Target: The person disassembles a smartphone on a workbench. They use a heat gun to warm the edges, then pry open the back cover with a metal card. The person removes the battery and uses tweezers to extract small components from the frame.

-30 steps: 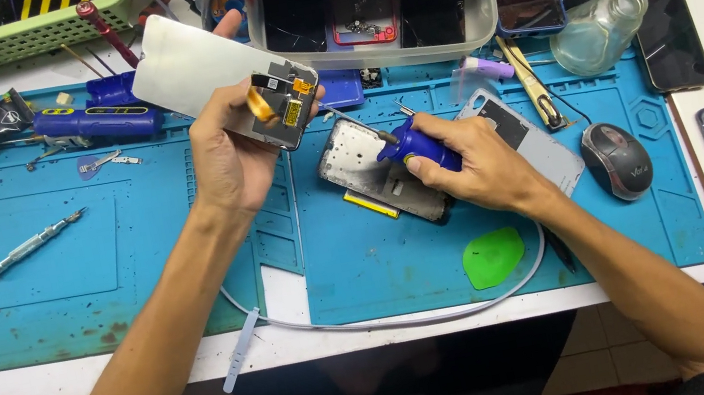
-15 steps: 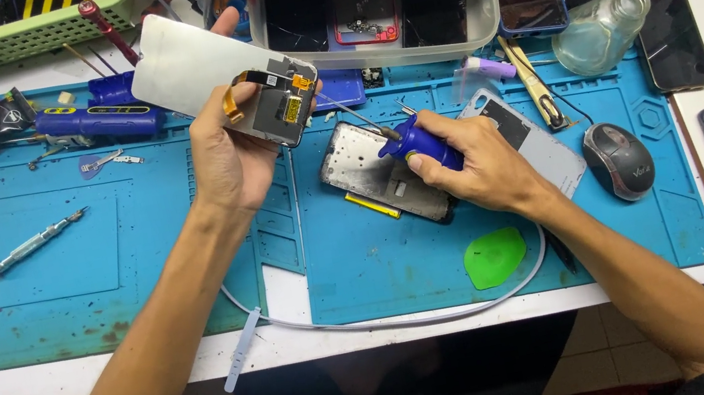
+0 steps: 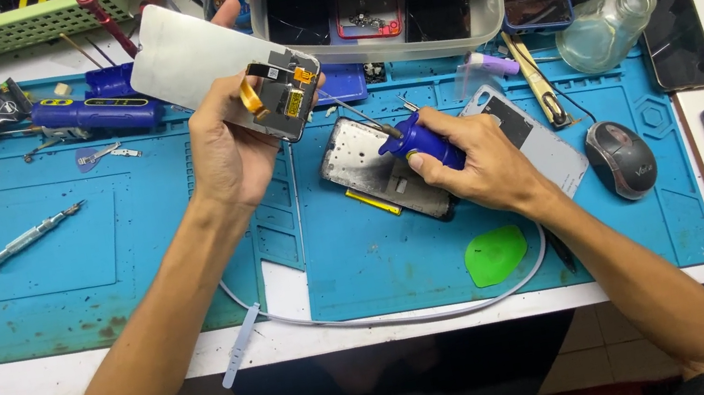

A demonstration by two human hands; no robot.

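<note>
Left hand (image 3: 233,151) grips screen panel (image 3: 224,71); blue mat (image 3: 382,260), probably silicone.

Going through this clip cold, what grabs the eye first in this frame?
The two hands at the middle of the blue mat: the left hand holds up a phone screen panel with its orange ribbon cables showing, and the right hand grips a blue-handled tool over an opened phone frame lying on the mat. Behind them, at the back, stands a clear plastic bin of phones.
</note>
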